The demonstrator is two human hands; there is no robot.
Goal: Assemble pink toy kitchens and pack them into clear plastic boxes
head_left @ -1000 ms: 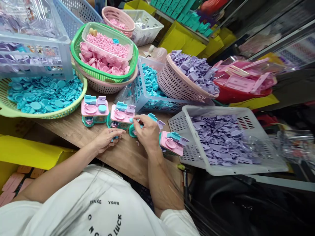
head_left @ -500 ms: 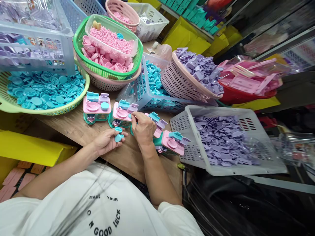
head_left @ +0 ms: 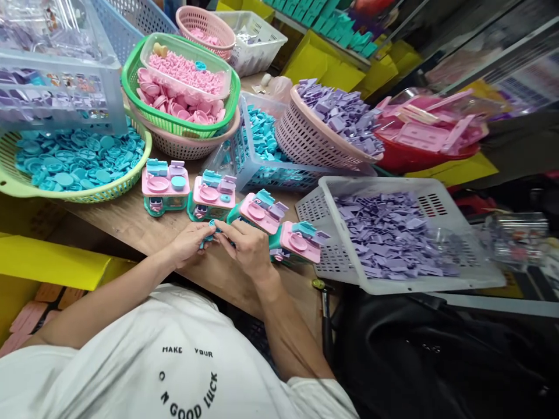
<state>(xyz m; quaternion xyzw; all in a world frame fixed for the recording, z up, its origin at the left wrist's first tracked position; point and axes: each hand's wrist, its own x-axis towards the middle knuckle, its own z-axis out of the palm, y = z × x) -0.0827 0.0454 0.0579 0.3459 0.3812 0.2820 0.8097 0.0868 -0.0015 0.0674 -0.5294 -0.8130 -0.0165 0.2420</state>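
Observation:
Small round blue pieces (head_left: 211,228) are pinched in my left hand (head_left: 190,243), in front of the toys. My right hand (head_left: 248,247) meets it there, its fingertips closed at the same blue pieces; how many it grips is hidden. Several pink and teal toy units line the wooden table edge. The leftmost unit (head_left: 165,186) has a pink dish and a flat blue disc on top. Beside it, the second unit (head_left: 212,196) carries a small blue piece at its front right corner. Behind my right hand are a third unit (head_left: 258,212) and a fourth (head_left: 300,241).
A green basket of blue discs (head_left: 146,157) stands at the left. Behind the toys are a green basket of pink parts (head_left: 236,93) and a blue crate (head_left: 301,180). On the right, a white basket (head_left: 484,279) holds purple parts; a hammer (head_left: 326,317) lies by it.
My right hand has drawn back from the second toy to my left hand, where the fingertips now meet. A small blue piece shows on that toy. The camera view has shifted slightly.

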